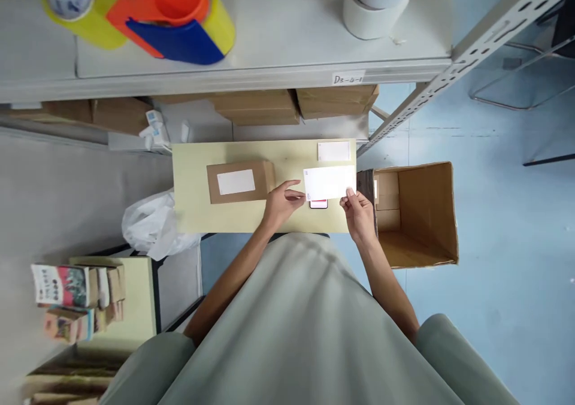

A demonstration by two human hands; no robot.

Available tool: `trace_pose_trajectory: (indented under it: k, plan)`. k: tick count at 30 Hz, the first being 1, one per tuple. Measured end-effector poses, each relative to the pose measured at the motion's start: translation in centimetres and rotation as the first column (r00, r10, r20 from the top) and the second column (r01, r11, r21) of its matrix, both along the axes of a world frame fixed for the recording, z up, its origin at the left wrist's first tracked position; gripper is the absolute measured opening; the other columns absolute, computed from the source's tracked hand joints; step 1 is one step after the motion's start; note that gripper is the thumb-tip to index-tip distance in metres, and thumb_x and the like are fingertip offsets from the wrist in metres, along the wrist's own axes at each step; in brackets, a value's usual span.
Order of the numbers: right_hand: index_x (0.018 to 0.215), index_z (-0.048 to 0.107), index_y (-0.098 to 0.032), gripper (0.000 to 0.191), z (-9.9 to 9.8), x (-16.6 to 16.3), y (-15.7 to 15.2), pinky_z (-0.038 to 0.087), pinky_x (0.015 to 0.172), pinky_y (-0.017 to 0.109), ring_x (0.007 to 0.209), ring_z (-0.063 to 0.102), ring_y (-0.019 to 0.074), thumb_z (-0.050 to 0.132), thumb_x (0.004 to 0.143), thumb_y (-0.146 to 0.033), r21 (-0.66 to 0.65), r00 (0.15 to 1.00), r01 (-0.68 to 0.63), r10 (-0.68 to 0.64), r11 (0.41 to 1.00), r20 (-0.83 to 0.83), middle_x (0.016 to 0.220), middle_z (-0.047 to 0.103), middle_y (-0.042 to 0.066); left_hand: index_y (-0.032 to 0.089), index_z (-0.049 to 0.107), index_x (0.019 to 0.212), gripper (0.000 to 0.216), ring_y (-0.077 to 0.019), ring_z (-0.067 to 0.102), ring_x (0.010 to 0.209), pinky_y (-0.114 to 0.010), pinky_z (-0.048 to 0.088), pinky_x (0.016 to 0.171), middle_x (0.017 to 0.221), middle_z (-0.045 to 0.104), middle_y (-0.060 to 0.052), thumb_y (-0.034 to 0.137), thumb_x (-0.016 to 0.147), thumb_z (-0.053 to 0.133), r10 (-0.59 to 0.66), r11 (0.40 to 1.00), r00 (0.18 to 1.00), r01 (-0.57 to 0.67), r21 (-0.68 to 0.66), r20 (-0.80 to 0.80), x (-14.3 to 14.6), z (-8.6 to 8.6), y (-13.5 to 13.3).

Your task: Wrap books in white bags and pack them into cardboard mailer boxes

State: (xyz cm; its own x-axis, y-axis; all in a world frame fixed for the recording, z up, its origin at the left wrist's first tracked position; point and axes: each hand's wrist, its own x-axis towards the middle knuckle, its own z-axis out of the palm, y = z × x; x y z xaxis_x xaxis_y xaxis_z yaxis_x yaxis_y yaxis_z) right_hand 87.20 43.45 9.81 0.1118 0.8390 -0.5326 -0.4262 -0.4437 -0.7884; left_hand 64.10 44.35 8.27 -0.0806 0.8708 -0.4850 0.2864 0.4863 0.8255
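My left hand (282, 202) pinches the left edge of a white label sheet (330, 181), and my right hand (358, 211) pinches its right lower corner. The sheet hovers just above a pale yellow table (197, 213). Under the sheet's lower edge a small pink and white item (318, 203) peeks out. A flat brown cardboard parcel (240, 181) with a white label lies to the left of my left hand. A second white label (333, 151) lies on the table's far right corner.
An open cardboard box (417, 213) stands on the blue floor right of the table. A metal shelf (251, 51) above holds yellow tape rolls (76, 6), an orange and blue tape dispenser (171, 24) and a white roll (372, 9). A white plastic bag (150, 225) and stacked small boxes (76, 303) sit left.
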Motion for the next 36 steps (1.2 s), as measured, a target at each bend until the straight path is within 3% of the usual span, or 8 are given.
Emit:
trace_pose_trajectory:
  k: [3, 5, 9, 12, 21, 36]
  plan:
    - [0.07, 0.062, -0.026, 0.053, 1.6, -1.1, 0.2, 0.057, 0.078, 0.032, 0.069, 0.057, 0.0147, 0.095, 0.075, -0.068, -0.011, 0.99, -0.098, 0.096, 0.995, -0.1, 0.07, 0.058, -0.004, 0.018, 0.077, 0.127, 0.063, -0.0267, 0.081, 0.088, -0.039, 0.065, 0.087, 0.092, 0.085, -0.007, 0.038, 0.07, 0.093, 0.116, 0.991, 0.985, -0.107, -0.076, 0.126, -1.3, 3.4, -2.2]
    - [0.07, 0.064, -0.026, 0.052, 2.5, -1.8, 0.4, 0.059, 0.079, 0.033, 0.07, 0.059, 0.0149, 0.094, 0.077, -0.067, 0.009, 0.981, -0.152, 0.151, 0.988, -0.117, 0.07, 0.06, -0.003, 0.018, 0.081, 0.118, 0.052, -0.0265, 0.081, 0.087, -0.04, 0.065, 0.089, 0.088, 0.084, -0.007, 0.044, 0.074, 0.091, 0.145, 0.987, 0.969, -0.126, -0.104, 0.199, -1.8, 5.6, -3.1]
    - [0.07, 0.066, -0.026, 0.049, 3.7, -2.8, 0.6, 0.058, 0.081, 0.033, 0.072, 0.061, 0.0156, 0.093, 0.08, -0.065, 0.07, 0.971, -0.197, 0.205, 0.978, -0.123, 0.071, 0.062, -0.002, 0.019, 0.083, 0.089, 0.031, -0.0253, 0.078, 0.088, -0.04, 0.062, 0.09, 0.087, 0.082, -0.007, 0.049, 0.081, 0.084, 0.126, 0.992, 0.965, -0.127, -0.014, 0.229, -2.4, 9.0, -4.1]
    - [0.071, 0.066, -0.026, 0.048, 4.0, -3.2, 0.7, 0.057, 0.08, 0.034, 0.073, 0.062, 0.0162, 0.092, 0.081, -0.065, 0.092, 0.971, -0.211, 0.219, 0.973, -0.094, 0.071, 0.062, -0.002, 0.021, 0.081, 0.078, 0.026, -0.0243, 0.075, 0.088, -0.038, 0.061, 0.086, 0.083, 0.079, -0.005, 0.046, 0.082, 0.081, 0.103, 0.992, 0.97, -0.117, 0.051, 0.221, -2.5, 10.4, -4.4]
    - [0.07, 0.067, -0.026, 0.049, 4.3, -3.1, 0.1, 0.058, 0.083, 0.034, 0.074, 0.061, 0.0163, 0.092, 0.081, -0.067, 0.084, 0.973, -0.217, 0.222, 0.973, -0.066, 0.072, 0.063, -0.002, 0.021, 0.08, 0.076, 0.02, -0.0214, 0.07, 0.08, -0.035, 0.057, 0.08, 0.078, 0.075, -0.003, 0.04, 0.08, 0.078, 0.093, 0.99, 0.965, -0.116, 0.082, 0.245, -2.2, 11.7, -4.5]
    - [0.069, 0.062, -0.026, 0.054, 4.4, -3.1, -0.9, 0.06, 0.082, 0.035, 0.072, 0.06, 0.0163, 0.09, 0.077, -0.072, 0.033, 0.976, -0.217, 0.217, 0.976, 0.014, 0.071, 0.06, -0.002, 0.022, 0.075, 0.077, 0.019, -0.023, 0.069, 0.082, -0.038, 0.059, 0.082, 0.082, 0.073, -0.004, 0.041, 0.079, 0.077, 0.064, 0.994, 0.976, -0.081, 0.07, 0.208, -1.8, 11.5, -5.1]
